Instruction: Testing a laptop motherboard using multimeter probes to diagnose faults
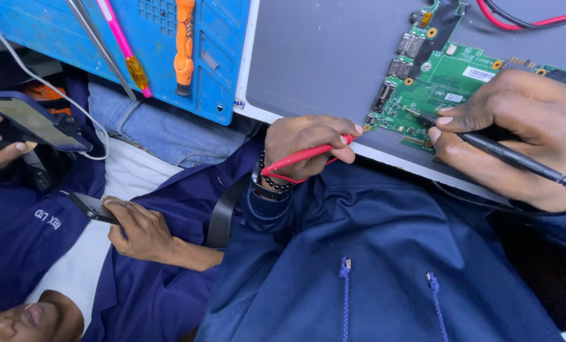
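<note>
While the right hand [523, 133] pinches a black probe [485, 144] like a pen, its metal tip rests on the green board [451, 82] just ahead of the fingertips. The hand's thumb and forefinger are closed around the probe's barrel, and the probe's black lead runs back under the palm and curls away toward the wrist. The left hand [308, 147] is curled shut around a red probe [305, 156], which lies across the fingers and points toward the board's near corner; whether its tip meets the board cannot be told, as the fingertips hide it. A beaded bracelet and a dark watch band sit at that wrist. The board lies on a grey mat [321, 57] beyond both hands, its near edge just past the left hand's knuckles and under the right hand's fingers. Red and black wires [517, 22] loop over the mat beyond the right hand. Past the left hand, off to its outer side, a blue tray [226, 69] carries an orange screwdriver [183, 44], a pink one [123, 44] and tweezers [99, 44]. Further out on that side, another person in a dark blue jacket holds a phone [26, 120] with a white cable in one hand and a small dark gadget [91, 208] in the other.
</note>
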